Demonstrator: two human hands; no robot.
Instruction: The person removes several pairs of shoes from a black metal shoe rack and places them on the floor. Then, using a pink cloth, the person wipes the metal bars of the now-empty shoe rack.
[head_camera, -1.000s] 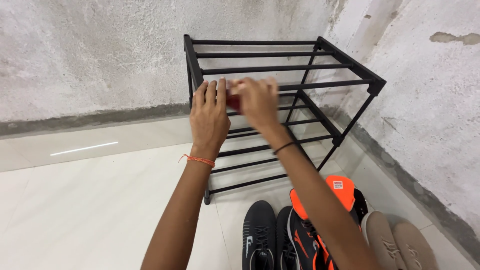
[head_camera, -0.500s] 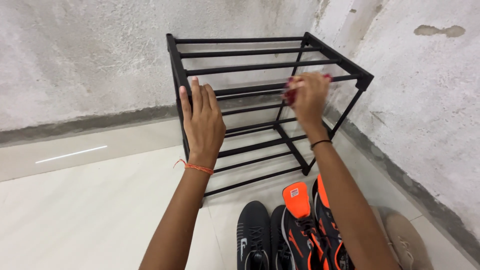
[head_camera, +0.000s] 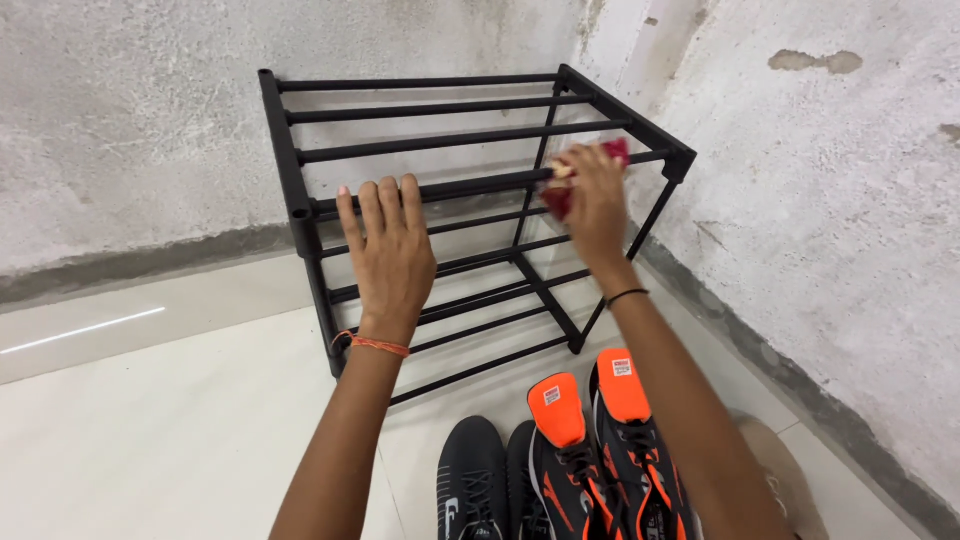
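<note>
Head view: left hand fingers flat on black rack, right hand fingers clutching red cloth.

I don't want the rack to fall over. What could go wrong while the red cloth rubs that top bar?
The black rack looks light, and only the left hand steadies it, so a hard push by the right hand might tip or slide it on the smooth floor. The red cloth could snag on the corner joint. The orange shoes lie close underfoot.

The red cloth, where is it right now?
In the head view, the red cloth is bunched in the right hand, pressed on the black rack's top front bar, near its right end.
</note>
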